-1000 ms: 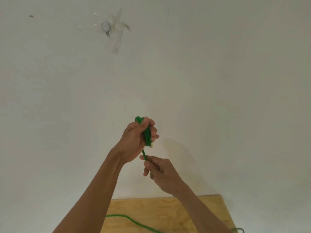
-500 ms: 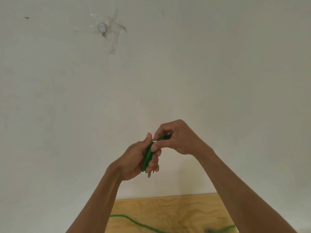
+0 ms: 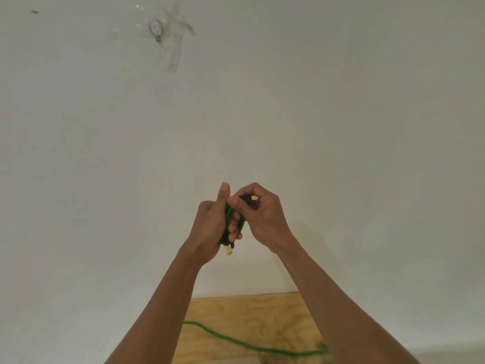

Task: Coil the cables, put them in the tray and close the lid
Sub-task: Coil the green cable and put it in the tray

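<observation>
Only the head view here, and it's tilted up so most of it is plain white wall (image 3: 315,114); up top there's a small round metal thing (image 3: 156,28) stuck on with clear tape (image 3: 174,40) crossed over it, plus a little brown speck (image 3: 35,12) near the left corner.

Both arms are raised in front of the wall; the left hand (image 3: 210,228) is wrapped around a small bundle of coiled green cable (image 3: 227,222), thumb sticking straight up, fingers curled tight round the loops; a pale yellowish connector (image 3: 228,250) pokes out below that fist. The right hand (image 3: 259,216) is pressed right up against the left one, fingers narrow, pinching the cable's other end; you can see a dark plug with a yellow tip (image 3: 252,198) just between its thumb and forefinger.

Down at the bottom there's a plywood tabletop (image 3: 275,311) against the wall; a second green cable (image 3: 223,336) lies loose across it, uncoiled, running from the left-middle off behind the right forearm. A pale flat edge (image 3: 231,360) shows at the very bottom of the frame, can't tell what it is; no container is visible that I could describe, so the coiled cable is just up in the hands, well above the table.
</observation>
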The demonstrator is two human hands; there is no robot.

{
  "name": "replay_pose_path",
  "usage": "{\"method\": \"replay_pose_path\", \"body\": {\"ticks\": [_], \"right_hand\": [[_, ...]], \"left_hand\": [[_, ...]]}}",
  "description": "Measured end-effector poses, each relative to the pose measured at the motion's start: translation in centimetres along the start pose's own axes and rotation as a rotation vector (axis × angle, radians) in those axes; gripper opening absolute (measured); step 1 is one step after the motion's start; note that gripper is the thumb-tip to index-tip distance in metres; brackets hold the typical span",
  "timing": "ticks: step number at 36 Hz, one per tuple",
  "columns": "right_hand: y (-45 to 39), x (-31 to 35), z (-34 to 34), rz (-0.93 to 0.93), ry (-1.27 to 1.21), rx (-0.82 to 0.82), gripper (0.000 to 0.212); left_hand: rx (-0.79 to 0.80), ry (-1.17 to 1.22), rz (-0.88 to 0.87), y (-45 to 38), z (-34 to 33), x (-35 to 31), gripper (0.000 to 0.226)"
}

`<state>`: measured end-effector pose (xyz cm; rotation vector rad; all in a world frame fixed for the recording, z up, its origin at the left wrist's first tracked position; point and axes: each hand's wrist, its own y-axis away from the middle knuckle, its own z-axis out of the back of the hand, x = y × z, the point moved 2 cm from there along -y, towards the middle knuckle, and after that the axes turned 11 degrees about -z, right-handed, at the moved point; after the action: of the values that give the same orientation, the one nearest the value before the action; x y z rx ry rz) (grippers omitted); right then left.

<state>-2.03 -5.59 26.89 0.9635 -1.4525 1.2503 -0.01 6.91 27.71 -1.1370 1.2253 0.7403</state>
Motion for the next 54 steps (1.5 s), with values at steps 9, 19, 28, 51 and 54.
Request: {"method": "replay_pose_path", "body": {"ticks": [9,19,28,51,54], "right_hand": [[-0.8,0.1,0.5,-0.056,0.058,-0.097,0.020],[1.5,-0.5,-1.9,0.101,0.570,-0.242,0.029],[2.1,-0.5,-1.6,-0.153,0.281,-0.227,0.018],[0.6,-2.2,-1.0,-0.343,-0.039,-0.072,0.033],[0.4,-2.6,-1.2,-0.339,0.019,-0.104,0.031]], "left_hand": [[0.053,0.048,-0.047,0.3,0.7,1.8,0.054],[-0.206,-0.041,-0.097,0.0,0.6,2.9,0.051],[-0.240,-0.003,-0.107,-0.6,1.3,3.1,0.062],[-0.131,0.133,-0.081,-0.6,2.1,3.0,0.032],[-0.159,0.131,-0.080,-0.7,2.3,3.3,0.032]]}}
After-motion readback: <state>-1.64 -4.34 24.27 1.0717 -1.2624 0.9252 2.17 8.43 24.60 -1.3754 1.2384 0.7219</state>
